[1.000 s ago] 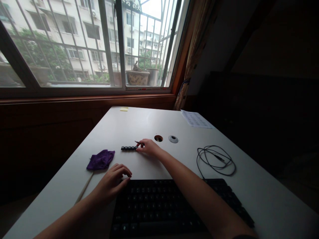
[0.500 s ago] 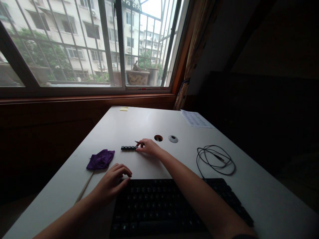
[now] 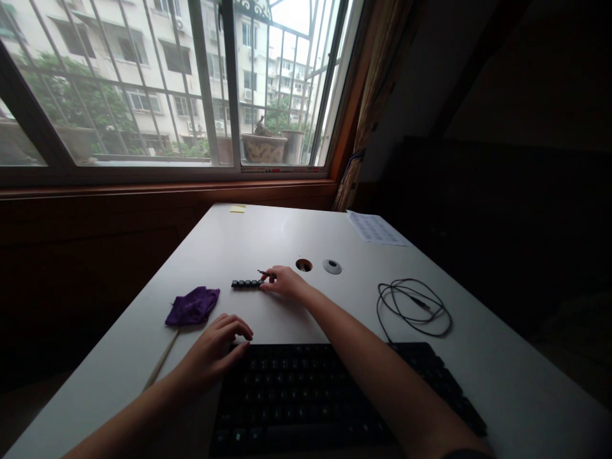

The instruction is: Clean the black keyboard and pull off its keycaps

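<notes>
Several black keycaps [image 3: 245,284] stand in a short row on the white table. At the row's right end is my right hand [image 3: 283,282], thumb and fingertips closed against the last keycap. A thin dark pointed tool [image 3: 264,273] sticks out leftward from between its fingers; its kind is too small to tell. My left hand [image 3: 227,341] rests at the upper left corner of a black keyboard [image 3: 296,382], fingers curved and thumb apart, with nothing visible in it. My right forearm hides part of the keyboard.
Left of my left hand lies a purple cloth [image 3: 194,306] beside a pale stick [image 3: 161,360]. A coiled black cable [image 3: 415,307] is on the right. Beyond my right hand are a round table hole [image 3: 304,265], a grey grommet cover [image 3: 332,266], printed paper [image 3: 377,228] and yellow notes [image 3: 238,208].
My right hand and the keycap row appear shifted very slightly to the left. My left hand stays in place.
</notes>
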`<state>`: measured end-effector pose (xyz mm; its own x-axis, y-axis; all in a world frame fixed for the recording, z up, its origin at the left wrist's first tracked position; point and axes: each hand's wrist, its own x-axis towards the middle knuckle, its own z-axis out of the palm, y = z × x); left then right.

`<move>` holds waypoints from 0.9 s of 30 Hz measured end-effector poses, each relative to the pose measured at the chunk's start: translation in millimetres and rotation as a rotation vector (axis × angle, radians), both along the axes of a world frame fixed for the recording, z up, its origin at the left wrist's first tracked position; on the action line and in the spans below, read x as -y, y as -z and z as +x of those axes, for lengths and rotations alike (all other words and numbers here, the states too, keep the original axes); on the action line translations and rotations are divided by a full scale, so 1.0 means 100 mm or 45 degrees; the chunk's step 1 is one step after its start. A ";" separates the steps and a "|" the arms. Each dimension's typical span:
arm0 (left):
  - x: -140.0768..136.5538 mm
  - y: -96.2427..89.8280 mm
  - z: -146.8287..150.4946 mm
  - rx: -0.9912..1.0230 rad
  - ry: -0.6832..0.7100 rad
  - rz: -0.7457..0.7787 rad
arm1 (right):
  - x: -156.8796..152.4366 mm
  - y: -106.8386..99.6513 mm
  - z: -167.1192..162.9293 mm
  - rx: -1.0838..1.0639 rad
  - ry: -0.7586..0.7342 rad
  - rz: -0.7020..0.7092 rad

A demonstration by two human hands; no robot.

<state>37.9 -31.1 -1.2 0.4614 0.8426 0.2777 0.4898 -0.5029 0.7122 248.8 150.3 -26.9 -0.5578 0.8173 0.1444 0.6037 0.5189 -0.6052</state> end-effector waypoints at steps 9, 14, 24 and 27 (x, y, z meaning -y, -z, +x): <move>-0.05 0.10 -0.04 -0.019 0.032 0.034 | 0.00 -0.07 0.02 -0.022 -0.050 -0.032; -0.03 0.07 -0.03 -0.018 0.014 0.032 | 0.05 -0.22 0.17 -0.103 -0.007 -0.047; -0.04 0.08 -0.02 -0.067 0.066 0.065 | 1.00 -0.61 0.73 -0.334 0.139 -0.001; -0.04 0.09 -0.01 -0.091 0.074 0.065 | 1.25 -0.56 0.76 -0.356 0.111 -0.185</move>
<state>37.2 -27.0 -10.2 0.5290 0.7996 0.2842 0.5074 -0.5665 0.6493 325.0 25.2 29.2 -0.4397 0.8837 0.1606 0.4421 0.3686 -0.8178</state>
